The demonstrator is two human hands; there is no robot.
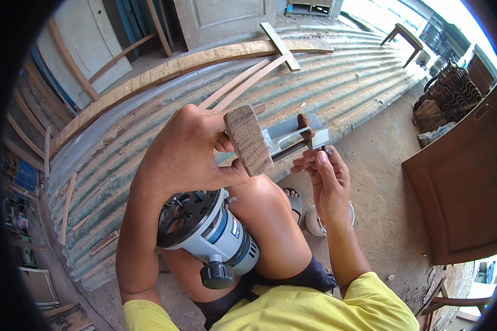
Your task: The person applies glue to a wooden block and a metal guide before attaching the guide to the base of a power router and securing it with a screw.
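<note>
My left hand (pixel 196 146) is closed round a short wooden block (pixel 249 140) with a rough, grooved face, raised above my knees. Beyond the block extends a silvery metal bracket (pixel 292 128), like a router's edge guide, with a dark rod along it and a brown wooden piece (pixel 305 123) at its far end. My right hand (pixel 330 179) pinches a small dark screw or knob (pixel 327 150) at that end, thumb against index finger. A grey and blue router (pixel 221 234) with a black round base and black side knob rests tilted on my lap, under my left forearm.
Corrugated metal sheets (pixel 121 204) with sawdust and wood strips lie ahead and left. A long wooden beam (pixel 176 67) crosses the far side. A white bucket (pixel 315 222) stands beside my right forearm. At right leans a brown panelled door (pixel 464 182); a small table (pixel 406 36) stands far right.
</note>
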